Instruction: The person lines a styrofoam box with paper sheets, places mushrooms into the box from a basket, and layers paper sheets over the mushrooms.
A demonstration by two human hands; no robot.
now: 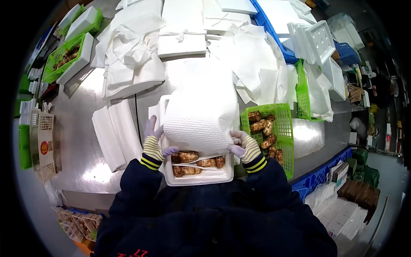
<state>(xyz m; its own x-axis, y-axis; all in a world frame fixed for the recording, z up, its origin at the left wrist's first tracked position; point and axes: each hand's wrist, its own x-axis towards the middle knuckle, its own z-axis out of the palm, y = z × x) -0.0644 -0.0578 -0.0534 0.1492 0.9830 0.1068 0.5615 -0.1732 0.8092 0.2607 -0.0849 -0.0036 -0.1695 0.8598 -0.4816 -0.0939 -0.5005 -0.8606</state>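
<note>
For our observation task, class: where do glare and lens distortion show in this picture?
Head view: glare on the grey metal table; textured white paper sheet washed out towards its top; outer scene bent, with black corners.

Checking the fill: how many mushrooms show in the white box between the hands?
3: upper-left mushroom, right mushroom, lower-left mushroom. The white paper sheet covers much of the white box, so more may be hidden.

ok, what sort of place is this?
Probably a food packing room: a metal table, a green basket of what look like mushrooms, and a white tray holding more, partly under a paper sheet.
</note>
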